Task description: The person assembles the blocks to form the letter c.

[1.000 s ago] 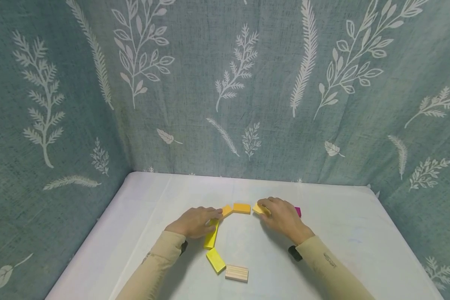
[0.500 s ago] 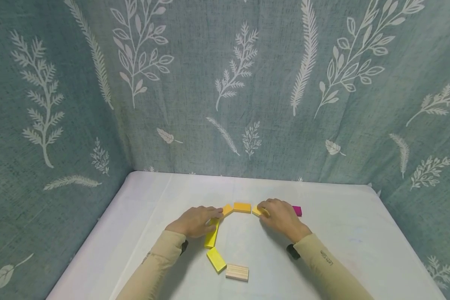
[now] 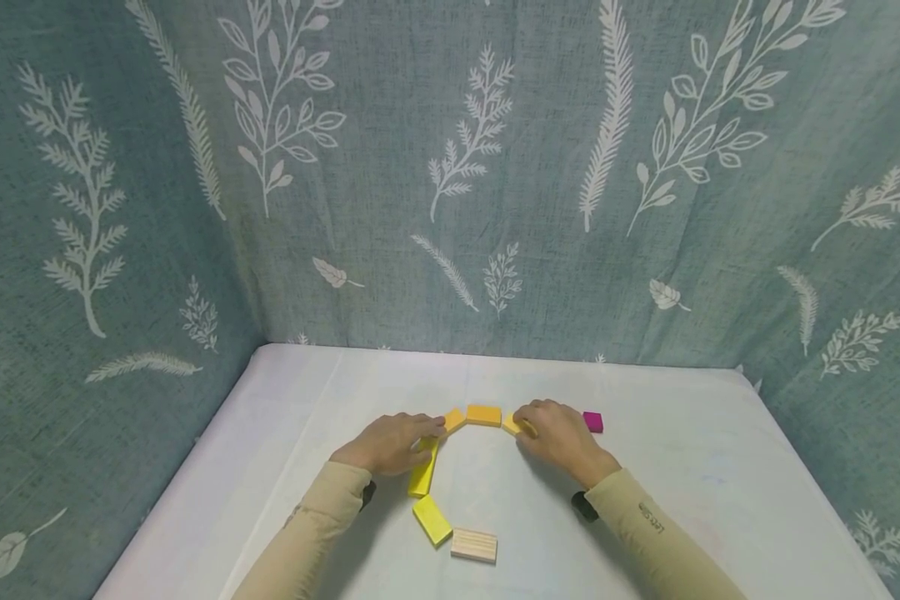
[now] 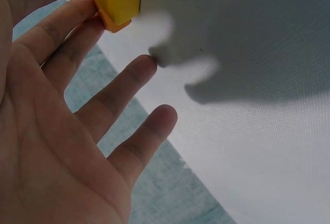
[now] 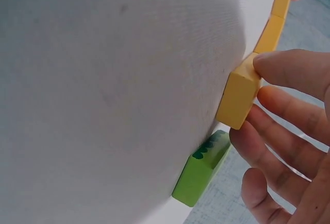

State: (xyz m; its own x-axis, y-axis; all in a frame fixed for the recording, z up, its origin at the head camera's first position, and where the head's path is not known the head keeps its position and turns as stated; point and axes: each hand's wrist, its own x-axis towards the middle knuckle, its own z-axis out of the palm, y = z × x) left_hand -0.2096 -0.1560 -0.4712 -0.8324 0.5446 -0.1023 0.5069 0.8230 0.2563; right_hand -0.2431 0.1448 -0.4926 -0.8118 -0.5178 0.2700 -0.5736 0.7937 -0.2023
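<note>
My left hand (image 3: 387,444) has its thumb against the long yellow block (image 3: 422,481) and its index finger at an orange block (image 3: 455,419); the left wrist view shows the other fingers spread. With thumb and fingers, my right hand (image 3: 567,440) pinches a pale yellow block (image 5: 238,100), whose end lies at or very near the end of another orange block (image 3: 483,415). In the right wrist view, a green block (image 5: 193,183) stands just past the pale block; the right hand hides it in the head view.
A magenta block (image 3: 593,422) lies right of the right hand. Nearer the front are a tilted yellow block (image 3: 432,520) and a plain wooden block (image 3: 474,545). Patterned cloth (image 3: 390,208) hangs behind and at both sides of the white table (image 3: 667,433).
My right hand has shifted slightly left and toward me with the pale yellow block, narrowing the gap to the orange block. The left hand has stayed in place.
</note>
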